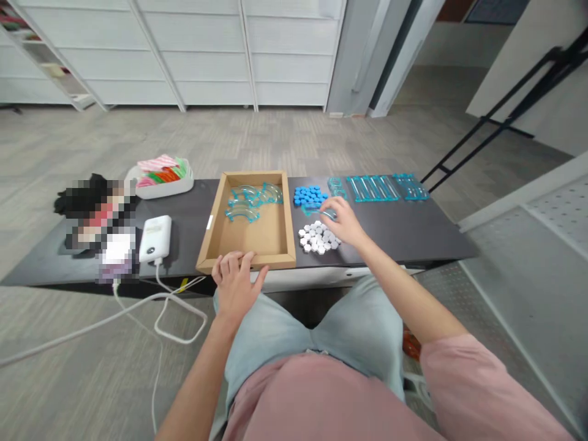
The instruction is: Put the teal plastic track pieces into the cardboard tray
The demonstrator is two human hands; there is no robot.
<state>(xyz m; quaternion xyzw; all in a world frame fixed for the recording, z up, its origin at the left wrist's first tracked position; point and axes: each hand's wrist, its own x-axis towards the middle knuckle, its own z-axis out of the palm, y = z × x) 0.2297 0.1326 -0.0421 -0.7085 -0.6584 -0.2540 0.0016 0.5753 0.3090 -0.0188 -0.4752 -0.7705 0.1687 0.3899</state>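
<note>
My left hand (236,278) rests on the near rim of a shallow cardboard box (290,226), fingers apart and thumb out to the side. Inside the box lie several clear curved tube pieces (243,213) with blue ends, bunched towards the far side. My right hand (342,220) is closed on a similar clear curved piece (315,209) with a blue end, held to the right of the box. Just beyond it sits a cluster of blue caps (307,195). Nearer to me, a pile of white and grey hexagonal pieces (316,237) lies below my right hand.
Rows of clear straight tubes (373,188) with blue ends lie at the table's back right, with smaller pieces (337,187) beside them. On the left are a white power bank (155,239) with cables and a white tray (163,190) of colourful packets. A dark table (395,229) carries everything.
</note>
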